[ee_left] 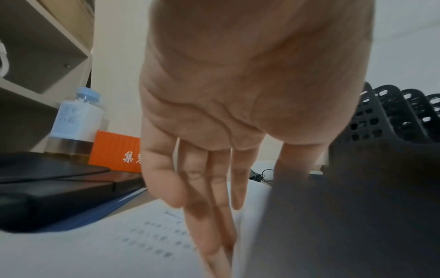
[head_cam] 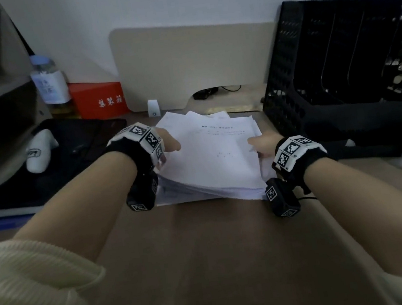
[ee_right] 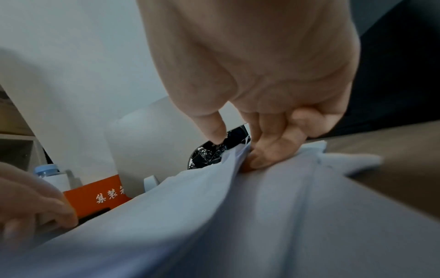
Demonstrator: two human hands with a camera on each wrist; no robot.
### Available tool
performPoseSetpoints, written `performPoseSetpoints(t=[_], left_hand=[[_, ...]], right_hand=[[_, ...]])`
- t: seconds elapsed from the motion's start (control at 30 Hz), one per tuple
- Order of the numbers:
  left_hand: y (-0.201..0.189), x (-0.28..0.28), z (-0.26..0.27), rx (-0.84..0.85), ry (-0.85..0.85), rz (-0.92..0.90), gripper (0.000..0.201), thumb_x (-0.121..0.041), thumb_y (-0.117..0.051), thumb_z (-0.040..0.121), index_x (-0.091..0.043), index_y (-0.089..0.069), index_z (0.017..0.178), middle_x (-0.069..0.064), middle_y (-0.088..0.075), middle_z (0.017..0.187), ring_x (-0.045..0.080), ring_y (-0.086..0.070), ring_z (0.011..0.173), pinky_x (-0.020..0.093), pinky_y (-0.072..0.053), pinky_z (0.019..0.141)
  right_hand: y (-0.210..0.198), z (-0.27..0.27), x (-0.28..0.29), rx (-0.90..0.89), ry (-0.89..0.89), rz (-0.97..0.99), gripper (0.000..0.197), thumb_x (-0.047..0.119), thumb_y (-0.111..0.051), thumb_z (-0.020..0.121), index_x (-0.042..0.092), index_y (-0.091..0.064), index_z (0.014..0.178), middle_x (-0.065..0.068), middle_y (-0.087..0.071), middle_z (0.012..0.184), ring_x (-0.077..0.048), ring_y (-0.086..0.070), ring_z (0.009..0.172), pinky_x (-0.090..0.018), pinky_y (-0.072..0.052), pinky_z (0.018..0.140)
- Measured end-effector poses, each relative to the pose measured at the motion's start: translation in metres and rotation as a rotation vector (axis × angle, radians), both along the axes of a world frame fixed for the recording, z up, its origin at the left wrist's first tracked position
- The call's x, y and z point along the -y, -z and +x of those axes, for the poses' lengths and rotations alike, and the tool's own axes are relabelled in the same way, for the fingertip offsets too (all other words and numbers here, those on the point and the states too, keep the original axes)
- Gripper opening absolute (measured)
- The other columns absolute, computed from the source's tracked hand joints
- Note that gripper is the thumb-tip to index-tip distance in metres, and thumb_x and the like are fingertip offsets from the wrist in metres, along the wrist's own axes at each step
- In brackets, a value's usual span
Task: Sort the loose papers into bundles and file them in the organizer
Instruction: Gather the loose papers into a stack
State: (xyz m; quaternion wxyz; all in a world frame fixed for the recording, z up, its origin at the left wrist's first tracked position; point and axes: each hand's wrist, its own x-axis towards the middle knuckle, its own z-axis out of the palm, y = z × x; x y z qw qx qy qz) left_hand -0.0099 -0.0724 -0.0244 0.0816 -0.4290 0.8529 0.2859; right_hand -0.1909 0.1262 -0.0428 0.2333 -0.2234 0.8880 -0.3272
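Wooden desk (head_cam: 207, 253) against white wall | loose papers (head_cam: 210, 156) stacked mid-desk, long axis near-to-far | left hand (head_cam: 168, 141) fingers straight along left edge | right hand (head_cam: 261, 143) pinches right edge | organizer (head_cam: 336, 64) far right, nearer right hand

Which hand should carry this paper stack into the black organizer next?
Right, probably. The right hand already pinches the paper stack at its edge nearest the black organizer; the left hand has straight fingers slid between sheets, on the far side.
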Motion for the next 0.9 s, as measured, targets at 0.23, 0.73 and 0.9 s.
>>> performPoseSetpoints(t=[0.23,0.73,0.9], left_hand=[[0.006,0.004,-0.026,0.094,-0.061,-0.075,0.053,-0.033,-0.052,0.098,0.008,-0.047,0.131,0.027,-0.056,0.128,0.041,-0.054,0.122,0.045,-0.045,0.103],[-0.009,-0.008,-0.005,0.189,-0.053,-0.089,0.071,-0.054,-0.045,0.096,0.000,-0.040,0.142,0.016,-0.053,0.139,0.030,-0.050,0.129,0.034,-0.039,0.109],[-0.010,-0.016,-0.001,0.097,-0.060,-0.055,0.076,-0.064,-0.044,0.092,0.001,-0.049,0.131,0.011,-0.066,0.097,0.023,-0.062,0.073,0.027,-0.049,0.065]], right_hand=[[0.006,-0.030,0.025,0.008,-0.073,0.034,0.018,0.008,-0.061,0.079,-0.003,-0.067,0.092,-0.014,-0.062,0.080,-0.027,-0.057,0.071,-0.030,-0.042,0.064],[-0.025,0.001,0.018,0.016,-0.296,0.023,0.020,0.008,-0.052,0.092,0.006,-0.062,0.110,-0.006,-0.056,0.082,-0.015,-0.046,0.063,-0.021,-0.032,0.052],[-0.031,0.007,0.011,0.017,-0.278,-0.219,0.031,-0.004,-0.047,0.091,0.005,-0.058,0.119,-0.015,-0.066,0.111,-0.030,-0.064,0.098,-0.039,-0.054,0.080]])
